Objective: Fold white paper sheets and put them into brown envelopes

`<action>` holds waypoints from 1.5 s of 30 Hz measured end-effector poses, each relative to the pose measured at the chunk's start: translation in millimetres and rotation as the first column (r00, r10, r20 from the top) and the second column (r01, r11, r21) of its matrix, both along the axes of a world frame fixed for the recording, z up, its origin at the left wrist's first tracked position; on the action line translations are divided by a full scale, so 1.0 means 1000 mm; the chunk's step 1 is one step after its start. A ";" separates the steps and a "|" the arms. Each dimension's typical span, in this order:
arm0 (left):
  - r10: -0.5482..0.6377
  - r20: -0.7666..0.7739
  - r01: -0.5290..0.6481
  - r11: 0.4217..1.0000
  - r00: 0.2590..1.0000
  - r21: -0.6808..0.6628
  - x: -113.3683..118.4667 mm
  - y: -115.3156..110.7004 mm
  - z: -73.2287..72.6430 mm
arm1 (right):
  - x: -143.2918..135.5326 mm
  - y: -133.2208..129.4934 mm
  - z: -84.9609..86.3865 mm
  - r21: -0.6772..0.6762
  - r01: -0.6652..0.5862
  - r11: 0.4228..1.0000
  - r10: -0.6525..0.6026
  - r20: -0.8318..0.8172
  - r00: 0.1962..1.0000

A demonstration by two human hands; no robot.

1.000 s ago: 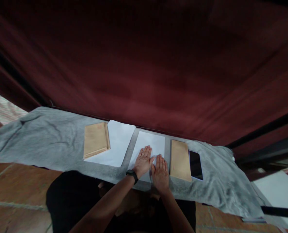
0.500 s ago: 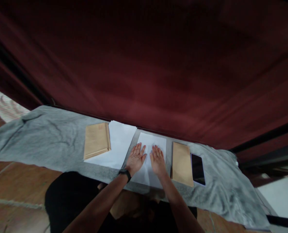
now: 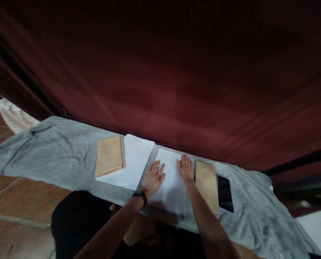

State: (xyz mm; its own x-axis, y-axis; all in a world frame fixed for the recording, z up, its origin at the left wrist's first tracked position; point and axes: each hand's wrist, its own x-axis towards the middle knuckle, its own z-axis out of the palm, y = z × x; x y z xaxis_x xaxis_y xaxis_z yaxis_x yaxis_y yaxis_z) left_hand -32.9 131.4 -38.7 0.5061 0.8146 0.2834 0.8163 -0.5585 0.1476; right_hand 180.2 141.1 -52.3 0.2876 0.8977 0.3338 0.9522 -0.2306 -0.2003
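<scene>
A white sheet of paper (image 3: 169, 194) lies in front of me on the grey cloth. My left hand (image 3: 152, 180), with a dark band at the wrist, rests palm down on its left edge, fingers stretched out. Flat near the sheet's upper right corner is my right hand (image 3: 186, 168), fingers extended and nothing held. To the right of the sheet lies a brown envelope (image 3: 207, 187), partly behind my right forearm. On the left, a stack of brown envelopes (image 3: 110, 155) sits over more white paper (image 3: 138, 154).
A phone with a dark screen (image 3: 225, 193) lies right of the single envelope. Grey cloth (image 3: 63, 147) covers the narrow surface, wrinkled at both ends. A dark red upright panel (image 3: 160, 90) rises along the far edge. Tiled floor (image 3: 19, 205) shows at lower left.
My right hand has slid right and slightly up, from the middle of the sheet to its upper right edge. My left hand stays at the left edge. The view has shifted slightly.
</scene>
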 end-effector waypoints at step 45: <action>-0.489 0.062 0.493 0.864 0.870 -0.101 -0.030 -0.086 0.024 | -0.078 -0.174 0.005 -0.088 -0.190 0.978 0.196 0.066 0.978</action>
